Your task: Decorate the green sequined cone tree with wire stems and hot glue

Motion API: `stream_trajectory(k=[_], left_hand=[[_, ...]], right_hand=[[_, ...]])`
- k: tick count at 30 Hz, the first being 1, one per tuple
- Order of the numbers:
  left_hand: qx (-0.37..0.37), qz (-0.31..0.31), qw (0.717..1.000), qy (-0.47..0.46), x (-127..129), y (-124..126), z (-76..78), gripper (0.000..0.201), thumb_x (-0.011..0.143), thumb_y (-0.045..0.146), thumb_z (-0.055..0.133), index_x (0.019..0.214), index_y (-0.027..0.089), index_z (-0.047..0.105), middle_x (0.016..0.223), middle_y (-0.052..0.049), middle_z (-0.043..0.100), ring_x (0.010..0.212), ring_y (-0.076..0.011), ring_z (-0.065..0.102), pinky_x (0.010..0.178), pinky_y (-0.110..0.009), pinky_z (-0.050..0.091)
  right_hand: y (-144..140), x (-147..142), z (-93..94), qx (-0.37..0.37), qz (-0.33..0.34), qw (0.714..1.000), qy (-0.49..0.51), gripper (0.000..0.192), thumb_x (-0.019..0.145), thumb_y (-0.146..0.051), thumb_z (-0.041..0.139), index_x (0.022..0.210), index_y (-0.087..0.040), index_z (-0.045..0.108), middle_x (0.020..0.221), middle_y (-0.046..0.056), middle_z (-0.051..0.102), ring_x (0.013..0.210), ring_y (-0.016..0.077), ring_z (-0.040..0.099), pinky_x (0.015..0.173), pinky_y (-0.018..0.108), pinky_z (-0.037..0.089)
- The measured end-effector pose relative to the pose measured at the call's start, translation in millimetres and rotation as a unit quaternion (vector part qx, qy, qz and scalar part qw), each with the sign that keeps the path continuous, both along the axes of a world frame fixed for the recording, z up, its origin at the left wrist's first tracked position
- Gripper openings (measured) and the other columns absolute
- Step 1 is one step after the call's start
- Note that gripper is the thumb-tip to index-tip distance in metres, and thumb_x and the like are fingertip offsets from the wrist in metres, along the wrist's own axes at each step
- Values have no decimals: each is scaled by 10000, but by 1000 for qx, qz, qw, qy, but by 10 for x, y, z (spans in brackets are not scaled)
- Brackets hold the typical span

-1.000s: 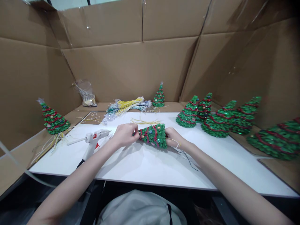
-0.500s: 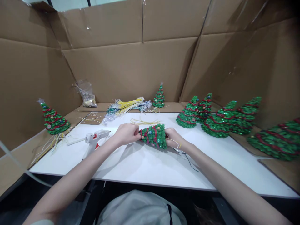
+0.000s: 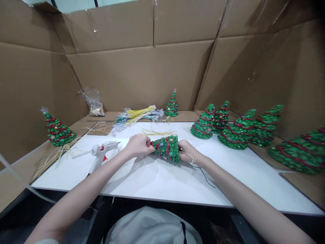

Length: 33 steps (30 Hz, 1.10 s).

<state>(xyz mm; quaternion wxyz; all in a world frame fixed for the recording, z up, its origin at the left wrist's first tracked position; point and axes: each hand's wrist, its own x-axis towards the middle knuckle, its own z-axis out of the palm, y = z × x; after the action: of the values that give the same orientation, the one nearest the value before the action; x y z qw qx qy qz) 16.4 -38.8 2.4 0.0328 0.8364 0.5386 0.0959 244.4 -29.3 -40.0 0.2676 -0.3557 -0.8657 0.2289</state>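
Cardboard walls (image 3: 142, 74) enclose a white tabletop (image 3: 162, 176) on three sides. At its centre the left hand (image 3: 138, 145) is closed around the pointed tip of a small green tree (image 3: 166, 147), fingers curled and pinching it. The right hand (image 3: 186, 149) grips the wide base of the same tree, fingers wrapped behind it, with a thin pale wire (image 3: 190, 156) looped at the wrist. The tree lies on its side between the two hands, tip to the left, just above the tabletop; red trim and small beads show on it. Left of the left hand, a white glue gun (image 3: 101, 150) rests on the tabletop. Behind the hands lie loose yellow strands (image 3: 156, 131) and a bundle of yellow and silver wires (image 3: 137, 114). One upright tree (image 3: 172, 105) stands at the back, another (image 3: 58, 130) at the far left, and a row of larger trees (image 3: 236, 127) stands at the right.
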Motion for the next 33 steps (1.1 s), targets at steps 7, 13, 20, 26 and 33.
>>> stream_trajectory(k=[7,13,20,26,33], left_hand=[[5,10,1000,16,25,-27,-4,197,647,316,501,535,178,585,506,-14,561,499,-140,481,465,-247,260],[6,2,999,35,19,-53,30,202,666,321,505,557,181,601,540,-26,588,532,-154,510,483,-250,258],[16,24,999,28,-80,-156,40,208,736,303,453,633,192,595,636,-30,624,596,-160,535,499,-240,225],[-17,-12,999,-45,-303,-558,123,308,857,363,381,679,190,563,631,2,586,580,-123,499,529,-225,262],[-169,2,980,-105,-833,-1207,256,320,872,434,387,773,236,618,708,25,615,633,-110,524,563,-185,356]], right_hand=[[-48,-22,12,-12,19,1000,-3,177,691,-229,498,611,-121,614,567,-4,549,553,125,449,517,227,346],[-54,-27,0,1,12,1000,-14,176,688,-221,493,600,-130,615,564,7,555,543,133,452,513,243,338],[-49,-29,-12,16,5,999,-30,170,678,-224,504,573,-131,599,544,9,545,529,125,427,516,244,329],[-18,-15,-53,25,11,999,-33,161,669,-213,488,560,-126,568,505,-16,447,517,105,375,500,224,309],[-11,-14,-59,16,18,999,-25,166,674,-206,487,569,-114,577,526,-14,454,528,100,369,509,221,316]])
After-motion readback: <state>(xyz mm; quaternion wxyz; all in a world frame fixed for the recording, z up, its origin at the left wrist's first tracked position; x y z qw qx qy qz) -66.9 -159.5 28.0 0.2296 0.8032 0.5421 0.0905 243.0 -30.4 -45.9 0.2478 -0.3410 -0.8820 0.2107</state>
